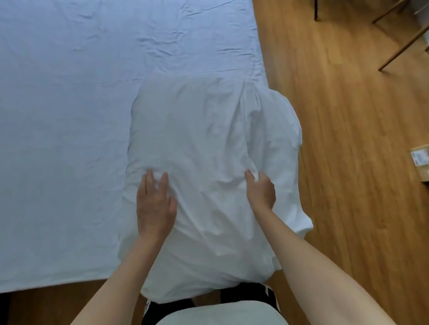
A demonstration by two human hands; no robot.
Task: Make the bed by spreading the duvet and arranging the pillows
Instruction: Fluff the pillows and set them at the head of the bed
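White folded duvet [203, 163] sits bunched at the bed's [51, 124] near right corner, left hand [155, 205] flat on it, right hand [260, 190] pinching a fold; next, unfold it leftward and far.

Creased white cloth duvet [203, 163], wooden floor [346, 126]

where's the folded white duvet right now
In the head view, the bunched white duvet lies on the near right corner of the pale blue sheeted bed, overhanging the wooden floor, under both hands.
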